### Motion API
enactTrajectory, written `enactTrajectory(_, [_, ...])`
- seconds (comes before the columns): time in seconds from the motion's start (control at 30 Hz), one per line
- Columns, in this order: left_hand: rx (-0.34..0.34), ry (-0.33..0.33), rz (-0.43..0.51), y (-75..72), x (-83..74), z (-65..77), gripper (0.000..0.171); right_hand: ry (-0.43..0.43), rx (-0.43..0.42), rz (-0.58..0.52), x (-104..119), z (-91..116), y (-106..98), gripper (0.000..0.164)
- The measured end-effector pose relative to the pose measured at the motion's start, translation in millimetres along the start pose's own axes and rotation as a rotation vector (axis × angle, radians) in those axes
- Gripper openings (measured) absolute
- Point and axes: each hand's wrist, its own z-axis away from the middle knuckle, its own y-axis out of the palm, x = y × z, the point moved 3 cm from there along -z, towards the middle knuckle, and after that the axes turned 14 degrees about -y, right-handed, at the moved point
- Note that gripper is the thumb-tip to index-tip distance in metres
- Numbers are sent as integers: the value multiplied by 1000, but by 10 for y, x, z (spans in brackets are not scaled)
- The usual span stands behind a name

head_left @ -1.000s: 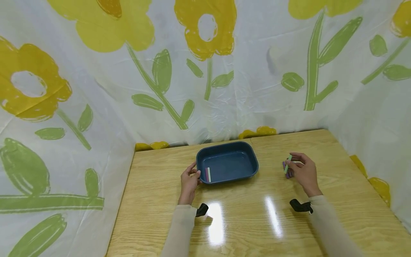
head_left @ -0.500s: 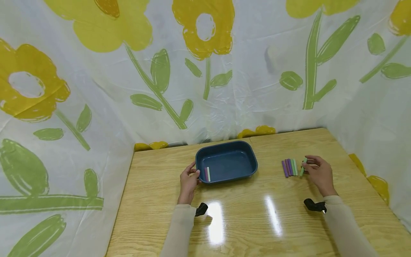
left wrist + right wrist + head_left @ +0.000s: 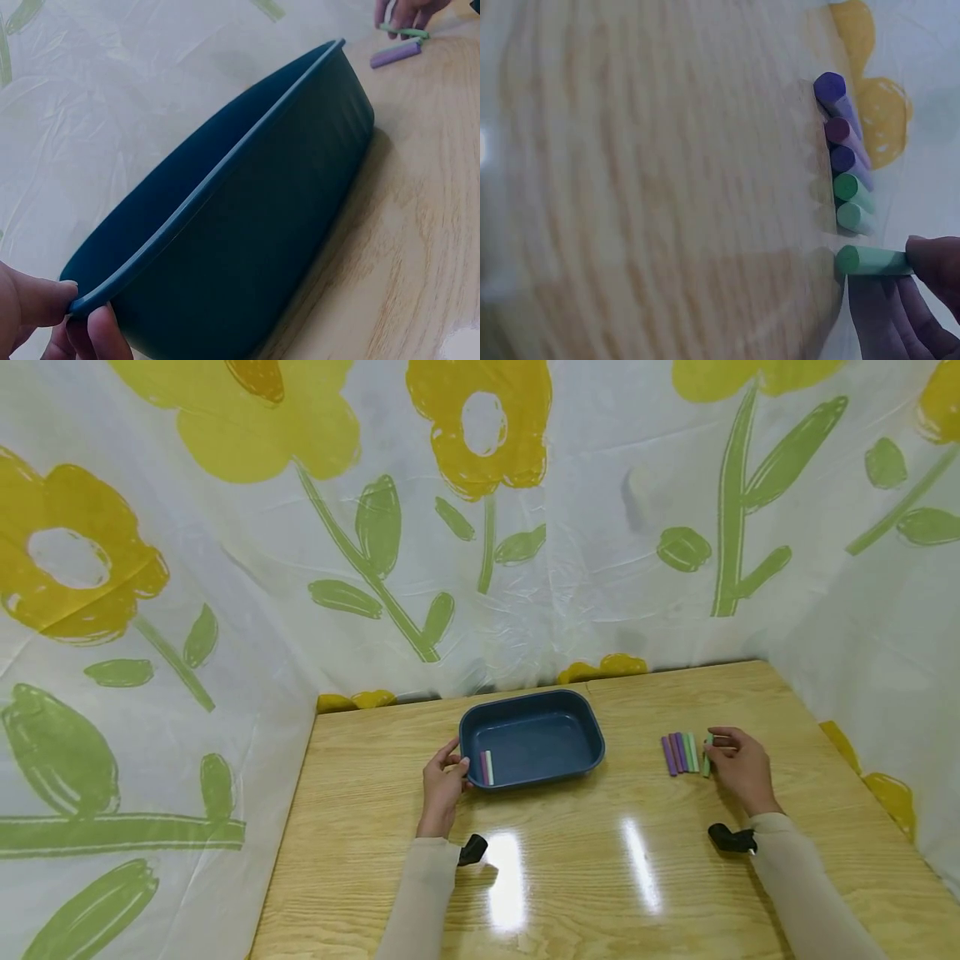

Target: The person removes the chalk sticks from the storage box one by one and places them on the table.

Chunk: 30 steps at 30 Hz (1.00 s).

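My left hand (image 3: pixel 441 787) grips the near-left corner of a dark blue rectangular tray (image 3: pixel 540 752), thumb over the rim and fingers beneath it outside, as the left wrist view shows. Inside the tray, a purplish-pink chalk stick (image 3: pixel 483 768) and a white chalk stick (image 3: pixel 490 767) lie side by side at the left end. My right hand (image 3: pixel 742 770) pinches a green chalk stick (image 3: pixel 877 261) between thumb and fingers, just right of a row of chalk. That row holds a purple stick (image 3: pixel 669 756), more purple ones and two pale green sticks (image 3: pixel 692 752).
The wooden table (image 3: pixel 570 868) runs to a floral fabric curtain (image 3: pixel 600 577) behind and at both sides. Bare wood separates the tray from the chalk row. Black camera mounts (image 3: pixel 731 839) sit on both wrists.
My right hand has moved right with the green chalk, from over the row to beside it, uncovering the row, then slightly back left. My left hand and the tray stay put.
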Motion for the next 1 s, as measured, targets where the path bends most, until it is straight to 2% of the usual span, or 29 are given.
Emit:
enactTrajectory(0.23, [3, -9, -5, 6, 3, 2, 47, -12, -20, 41, 36, -17, 2, 32])
enactTrajectory(0.47, [6, -6, -3, 8, -3, 22, 47, -16, -46, 24, 143, -30, -7, 32])
enactTrajectory(0.73, [3, 7, 4, 4, -1, 9, 47, -111, -57, -31, 514, -131, 82, 30])
enactTrajectory(0.87, [-5, 10, 8, 8, -6, 11, 47, -184, -51, -112, 732, -185, 229, 29])
enactTrajectory(1.0, [-5, 6, 8, 9, -9, 7, 47, -221, -35, -202, 954, -219, 437, 28])
